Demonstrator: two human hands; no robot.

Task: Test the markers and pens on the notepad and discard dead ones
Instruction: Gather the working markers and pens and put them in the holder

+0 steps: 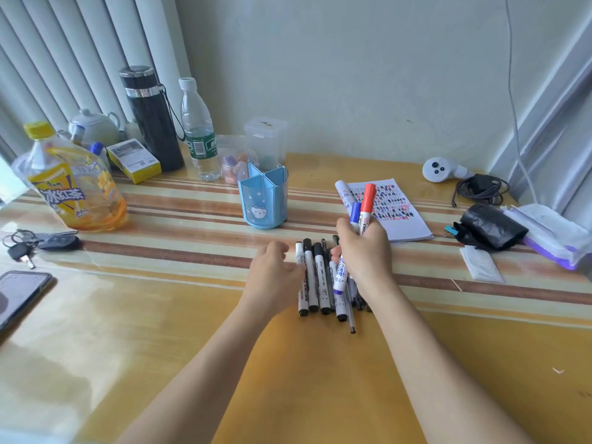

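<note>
My right hand [365, 251] grips a bunch of markers: a red-capped marker [367, 200], a blue-capped marker [354, 213] and a blue-and-white marker [340, 277] pointing down. Under it, a row of black-capped markers and pens [315, 280] lies flat on the table. My left hand [272, 274] rests at the row's left edge, fingers curled and touching the leftmost marker. Behind my right hand lies the notepad [397, 213], covered in black, blue and red test marks. A blue pen holder [264, 200] stands empty behind the row.
Along the back stand an iced tea bottle [73, 187], a black flask [150, 120], a water bottle [198, 129] and clear containers [266, 139]. Keys [38, 241] and a phone [19, 293] lie left. A black pouch [493, 225], tissues [480, 262] and a cable [480, 187] sit right.
</note>
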